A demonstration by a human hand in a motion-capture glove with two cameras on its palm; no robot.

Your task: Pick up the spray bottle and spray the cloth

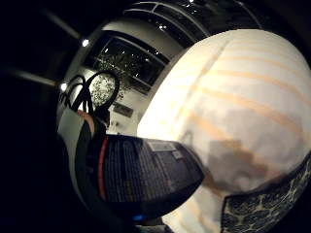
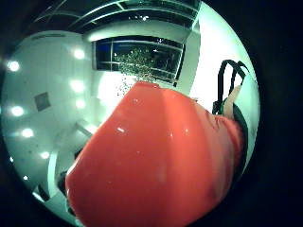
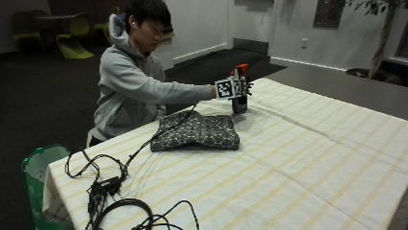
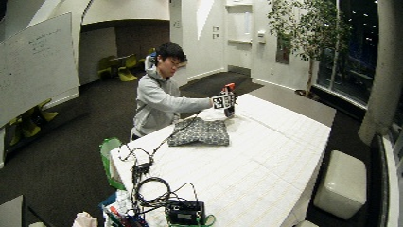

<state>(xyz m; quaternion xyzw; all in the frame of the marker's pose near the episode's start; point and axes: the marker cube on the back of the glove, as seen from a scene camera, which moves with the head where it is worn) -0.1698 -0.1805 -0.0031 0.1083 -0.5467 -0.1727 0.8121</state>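
Step in hand: you have the spray bottle (image 3: 239,98) gripped in your gloved right hand (image 3: 234,88), upright, its base at or just above the striped tablecloth (image 3: 306,158); whether it has cleared the table cannot be told. The pick-up looks nearly done; the spraying has not begun.
Right hand: fingers curled round the bottle's dark body, below the orange-red trigger head (image 2: 156,161) that fills the thumb-side palm view.
Bottle label: a printed dark panel (image 1: 146,170) sits close to the palm in the little-finger-side view.
Other hand: not in view.
Cloth: dark patterned folded cloth (image 3: 196,132) lies flat on the table, near the bottle, at about 7 o'clock from it in the outside view.
Next move: you would likely need to turn the nozzle toward the cloth, bring it over, then squeeze the trigger.
Surroundings: black cables (image 3: 111,184) trail from your sleeve across the table's near corner; a green bin (image 3: 38,167) stands beside the table.
In the way: nothing stands between bottle and cloth; the cable runs along the cloth's edge, so mind it.
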